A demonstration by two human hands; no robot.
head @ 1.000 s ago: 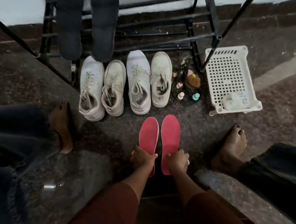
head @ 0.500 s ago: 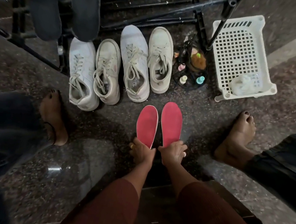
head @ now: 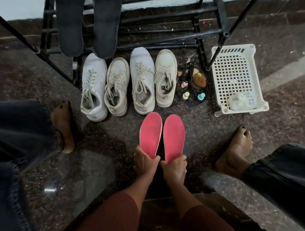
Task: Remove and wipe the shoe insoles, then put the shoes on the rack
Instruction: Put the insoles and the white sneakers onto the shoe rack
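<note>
Two pink insoles stand side by side, toes pointing away from me. My left hand (head: 144,161) grips the heel of the left pink insole (head: 150,133); my right hand (head: 174,167) grips the heel of the right pink insole (head: 173,137). Several pale laced sneakers (head: 142,80) sit in a row on the floor just beyond them. Two dark insoles (head: 88,16) lean on the black metal shoe rack (head: 167,14) behind the shoes.
A white perforated plastic basket (head: 235,75) holding a crumpled white cloth (head: 241,103) lies at the right. A small black wire holder with little bottles (head: 193,85) stands between shoes and basket. My bare feet (head: 63,125) rest on the dark stone floor on both sides.
Both hands lifted the pink insoles' heels and now hold them closer together. The camera tipped down, then back up toward the rack.
</note>
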